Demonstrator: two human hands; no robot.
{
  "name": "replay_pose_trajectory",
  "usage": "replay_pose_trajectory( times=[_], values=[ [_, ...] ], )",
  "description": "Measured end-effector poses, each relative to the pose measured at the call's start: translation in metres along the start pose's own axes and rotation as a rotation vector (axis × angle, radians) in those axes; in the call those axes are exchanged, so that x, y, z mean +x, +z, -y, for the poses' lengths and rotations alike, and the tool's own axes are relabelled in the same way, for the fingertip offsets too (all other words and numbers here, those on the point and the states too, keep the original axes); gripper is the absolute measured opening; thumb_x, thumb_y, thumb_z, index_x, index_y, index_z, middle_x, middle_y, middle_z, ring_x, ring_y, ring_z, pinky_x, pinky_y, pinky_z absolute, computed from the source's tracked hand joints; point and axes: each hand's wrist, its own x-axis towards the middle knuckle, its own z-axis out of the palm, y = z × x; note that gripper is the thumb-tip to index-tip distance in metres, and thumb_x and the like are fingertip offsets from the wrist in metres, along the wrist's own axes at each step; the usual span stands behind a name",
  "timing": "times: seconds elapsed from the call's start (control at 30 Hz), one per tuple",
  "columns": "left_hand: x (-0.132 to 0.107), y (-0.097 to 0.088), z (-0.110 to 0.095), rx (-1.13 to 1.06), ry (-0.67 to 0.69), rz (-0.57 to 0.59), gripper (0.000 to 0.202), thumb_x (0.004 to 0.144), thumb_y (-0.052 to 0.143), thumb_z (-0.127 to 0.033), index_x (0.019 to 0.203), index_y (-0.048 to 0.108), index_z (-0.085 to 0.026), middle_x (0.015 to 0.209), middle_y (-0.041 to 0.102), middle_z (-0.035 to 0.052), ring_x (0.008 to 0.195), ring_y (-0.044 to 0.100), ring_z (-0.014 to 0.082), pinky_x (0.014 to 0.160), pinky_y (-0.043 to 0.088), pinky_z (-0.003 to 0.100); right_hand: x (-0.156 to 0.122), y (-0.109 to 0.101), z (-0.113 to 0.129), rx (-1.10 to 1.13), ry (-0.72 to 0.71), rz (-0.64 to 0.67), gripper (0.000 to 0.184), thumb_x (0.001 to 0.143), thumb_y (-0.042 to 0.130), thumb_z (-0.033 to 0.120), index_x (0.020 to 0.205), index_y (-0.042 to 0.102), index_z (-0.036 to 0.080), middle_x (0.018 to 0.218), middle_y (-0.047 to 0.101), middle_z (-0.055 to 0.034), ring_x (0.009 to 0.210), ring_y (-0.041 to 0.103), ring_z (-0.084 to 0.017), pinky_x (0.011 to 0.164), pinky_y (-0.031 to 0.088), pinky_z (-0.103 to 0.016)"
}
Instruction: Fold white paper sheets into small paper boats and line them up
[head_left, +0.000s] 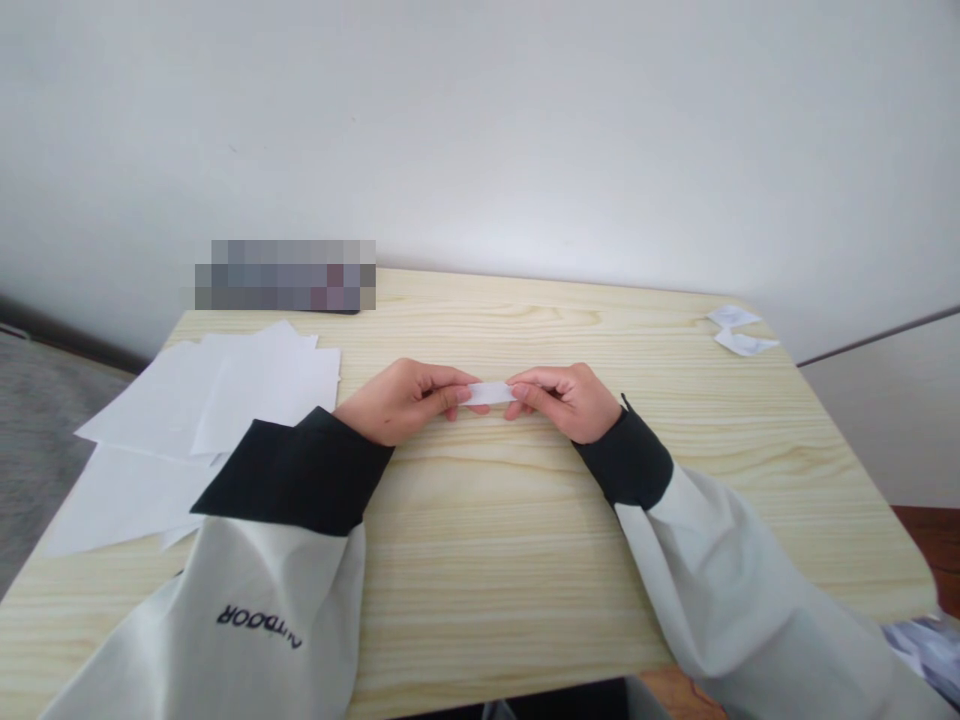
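A small folded strip of white paper (488,393) is stretched level between my two hands, above the middle of the table. My left hand (411,398) pinches its left end between thumb and fingers. At the right end, my right hand (564,398) grips it the same way. Both thumbs lie on top, with the other fingers curled behind and partly hidden. The paper's ends disappear under the fingertips.
Loose white sheets (247,385) lie overlapping at the table's left, partly under my left sleeve. Two small folded paper pieces (744,343) sit at the far right corner. A blurred-out object (285,278) stands at the back left, by the wall (525,130).
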Motion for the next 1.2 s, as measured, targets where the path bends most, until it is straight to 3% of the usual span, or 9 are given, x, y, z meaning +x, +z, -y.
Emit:
replay_pose_trajectory(
  times=[0.17,0.3,0.4,0.67,0.9,1.07,1.2],
  values=[
    [-0.0012,0.0053,0.0046,-0.096,-0.032,-0.088,0.043,0.079,0.058,-0.046,0.108,0.066,-0.015,0.085,0.072,0.0049,0.064,0.059,0.0138,0.057,0.043,0.023,-0.0019,0.0012,-0.0011,-0.089,-0.080,-0.058,0.020,0.089,0.053,0.027,0.092,0.069,0.016,0.074,0.074,-0.0014,0.062,0.067,-0.011,0.062,0.052,-0.021],
    [-0.0021,0.0046,0.0028,-0.040,-0.083,-0.185,0.037,0.078,0.058,-0.047,0.093,0.073,-0.015,0.060,0.065,0.0007,0.048,0.049,0.0101,0.045,0.034,0.021,-0.0035,0.0019,-0.0029,-0.109,-0.127,-0.131,0.019,0.089,0.053,0.025,0.096,0.068,0.017,0.077,0.075,-0.0017,0.065,0.068,-0.012,0.062,0.053,-0.021],
    [-0.0019,0.0030,0.0025,-0.052,-0.050,-0.226,0.032,0.080,0.057,-0.043,0.084,0.074,-0.017,0.058,0.065,-0.0004,0.048,0.049,0.0095,0.045,0.034,0.020,-0.0041,0.0020,-0.0040,-0.119,-0.122,-0.136,0.019,0.089,0.053,0.025,0.095,0.069,0.017,0.077,0.075,-0.0011,0.062,0.066,-0.011,0.060,0.052,-0.021],
    [-0.0013,-0.0021,0.0075,-0.089,0.002,-0.159,0.029,0.080,0.058,-0.039,0.073,0.074,-0.016,0.064,0.071,0.0016,0.057,0.059,0.0120,0.054,0.044,0.020,-0.0029,0.0015,-0.0043,-0.035,-0.037,-0.097,0.021,0.089,0.053,0.028,0.098,0.068,0.016,0.075,0.075,-0.0020,0.061,0.067,-0.011,0.062,0.054,-0.021],
    [-0.0015,0.0043,0.0015,-0.180,-0.092,-0.230,0.029,0.076,0.065,-0.035,0.097,0.073,-0.016,0.070,0.072,0.0020,0.056,0.060,0.0115,0.051,0.044,0.019,-0.0022,0.0022,-0.0022,-0.091,-0.033,-0.128,0.016,0.084,0.061,0.032,0.091,0.069,0.020,0.078,0.074,-0.0008,0.063,0.069,-0.013,0.057,0.052,-0.021],
    [-0.0004,0.0050,0.0009,-0.138,-0.079,-0.211,0.024,0.078,0.062,-0.034,0.089,0.074,-0.015,0.069,0.072,0.0014,0.054,0.059,0.0106,0.049,0.044,0.018,-0.0024,0.0041,-0.0024,-0.176,-0.069,-0.149,0.016,0.083,0.062,0.032,0.090,0.071,0.021,0.077,0.074,0.0003,0.060,0.068,-0.012,0.054,0.050,-0.020],
    [-0.0004,0.0010,0.0052,-0.208,-0.010,-0.134,0.027,0.081,0.058,-0.036,0.088,0.073,-0.015,0.073,0.074,0.0028,0.056,0.060,0.0107,0.054,0.049,0.019,-0.0025,0.0022,-0.0025,-0.153,-0.094,-0.135,0.019,0.088,0.056,0.030,0.094,0.072,0.021,0.076,0.074,0.0008,0.067,0.070,-0.012,0.062,0.052,-0.020]
  ],
)
